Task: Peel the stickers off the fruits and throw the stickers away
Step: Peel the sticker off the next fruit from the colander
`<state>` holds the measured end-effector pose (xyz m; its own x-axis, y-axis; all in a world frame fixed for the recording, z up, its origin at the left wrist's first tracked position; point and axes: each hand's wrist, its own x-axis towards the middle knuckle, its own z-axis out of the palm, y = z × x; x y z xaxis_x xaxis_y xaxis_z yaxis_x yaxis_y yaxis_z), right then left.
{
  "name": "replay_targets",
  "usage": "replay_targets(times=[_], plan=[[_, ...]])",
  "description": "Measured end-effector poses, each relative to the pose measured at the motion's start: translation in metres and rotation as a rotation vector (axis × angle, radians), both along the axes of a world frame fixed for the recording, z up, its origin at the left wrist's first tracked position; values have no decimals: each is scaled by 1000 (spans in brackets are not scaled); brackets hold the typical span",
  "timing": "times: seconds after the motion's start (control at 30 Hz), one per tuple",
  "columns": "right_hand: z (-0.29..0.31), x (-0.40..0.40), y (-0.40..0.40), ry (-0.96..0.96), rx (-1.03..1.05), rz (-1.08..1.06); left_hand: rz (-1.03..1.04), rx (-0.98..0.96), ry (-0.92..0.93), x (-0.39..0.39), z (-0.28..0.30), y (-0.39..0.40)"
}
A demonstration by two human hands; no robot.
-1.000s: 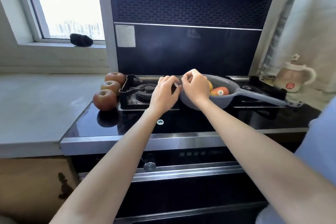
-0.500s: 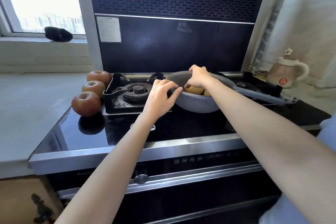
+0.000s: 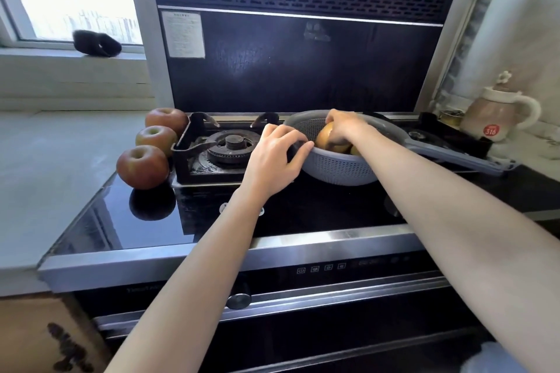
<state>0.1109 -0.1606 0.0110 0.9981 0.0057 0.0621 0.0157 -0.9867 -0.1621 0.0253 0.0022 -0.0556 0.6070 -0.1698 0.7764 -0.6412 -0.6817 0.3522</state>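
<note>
Two hands at frame centre: left hand [image 3: 274,157] curled on the colander [image 3: 336,171] rim, right hand [image 3: 344,127] gripping a fruit [image 3: 325,136] inside it.

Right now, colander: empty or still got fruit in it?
Not empty. The colander holds a yellowish fruit that the right hand grips, with another just visible beside it. The full count cannot be told.

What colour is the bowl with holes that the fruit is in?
The colander is grey-blue, seen best in the head view.
</note>
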Motion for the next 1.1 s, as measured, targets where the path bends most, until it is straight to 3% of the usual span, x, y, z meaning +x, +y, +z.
replay_targets(times=[0.47, 0.63, 0.8, 1.1], plan=[[10, -28, 10, -378, 454, 157, 0, -75, -3, 3, -6, 2], [14, -53, 21, -469, 604, 199, -26, -264, 26, -1, -6, 4], [7, -85, 36, -546, 636, 290, -124, -316, -13, -12, 6, 7], [-3, -120, 53, -496, 615, 344, -27, -351, -35, -37, 9, 30]])
